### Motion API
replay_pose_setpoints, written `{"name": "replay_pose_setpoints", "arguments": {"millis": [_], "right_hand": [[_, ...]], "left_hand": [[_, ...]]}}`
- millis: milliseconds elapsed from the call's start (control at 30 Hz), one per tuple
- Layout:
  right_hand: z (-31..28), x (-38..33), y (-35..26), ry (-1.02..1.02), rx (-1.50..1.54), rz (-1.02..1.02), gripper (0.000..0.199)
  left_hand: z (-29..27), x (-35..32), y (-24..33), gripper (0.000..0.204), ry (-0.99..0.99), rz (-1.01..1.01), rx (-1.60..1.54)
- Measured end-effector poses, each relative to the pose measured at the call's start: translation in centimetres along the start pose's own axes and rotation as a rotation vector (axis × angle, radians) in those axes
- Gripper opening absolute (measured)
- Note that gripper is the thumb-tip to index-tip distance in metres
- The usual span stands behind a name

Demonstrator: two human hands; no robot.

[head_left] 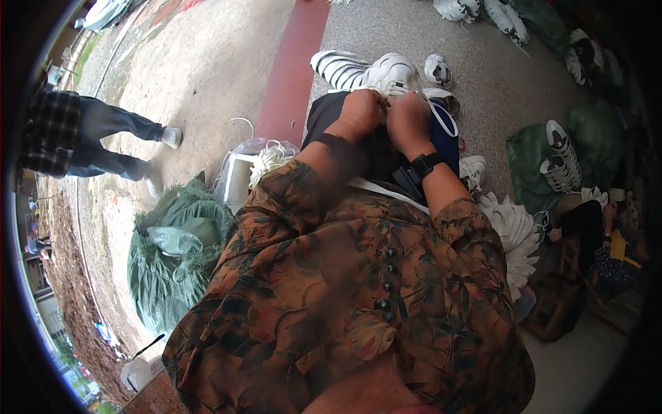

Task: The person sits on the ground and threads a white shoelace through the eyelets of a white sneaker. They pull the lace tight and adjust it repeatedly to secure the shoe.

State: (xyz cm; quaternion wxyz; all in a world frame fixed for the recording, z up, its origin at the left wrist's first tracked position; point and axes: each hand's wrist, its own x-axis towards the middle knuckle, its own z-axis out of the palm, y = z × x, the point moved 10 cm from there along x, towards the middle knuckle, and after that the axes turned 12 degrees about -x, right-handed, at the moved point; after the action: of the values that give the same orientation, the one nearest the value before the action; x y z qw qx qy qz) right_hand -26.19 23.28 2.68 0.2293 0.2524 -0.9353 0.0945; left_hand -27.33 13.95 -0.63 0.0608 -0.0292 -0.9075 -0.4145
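A white sneaker sits at my knees, its toe pointing away from me. My left hand is closed in a pinch at the near end of the shoe's lacing. Close against it, my right hand is also closed and slightly blurred. Both seem to grip the white shoelace, though the fingertips mostly hide it. One length of lace loops out to the right of my right hand. Another white strip crosses my lap. Beyond the shoe lies a row of nested white shoes with dark gaps.
Left of me are a bundle of white laces in a clear bag and a green woven sack. Stacked white shoe parts stand at my right. A sneaker lies on another green sack. A person stands far left.
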Motion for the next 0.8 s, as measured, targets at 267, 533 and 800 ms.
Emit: {"name": "replay_pose_setpoints", "arguments": {"millis": [267, 533, 800], "right_hand": [[-0.9, 1.3, -1.1, 0.012, -0.003, -0.159, 0.005], [-8.2, -3.4, 11.0, 0.186, 0.117, 0.248, 0.003], [-2.9, -4.2, 10.1, -0.055, 1.085, 0.468, 0.008]], "left_hand": [[-0.9, -0.3, -0.7, 0.016, -0.007, -0.053, -0.154], [-0.3, -2.1, 4.7, 0.007, 0.097, 0.314, -0.071], [3.9, 0.1, 5.5, 0.008, 0.092, 0.479, 0.172]]}}
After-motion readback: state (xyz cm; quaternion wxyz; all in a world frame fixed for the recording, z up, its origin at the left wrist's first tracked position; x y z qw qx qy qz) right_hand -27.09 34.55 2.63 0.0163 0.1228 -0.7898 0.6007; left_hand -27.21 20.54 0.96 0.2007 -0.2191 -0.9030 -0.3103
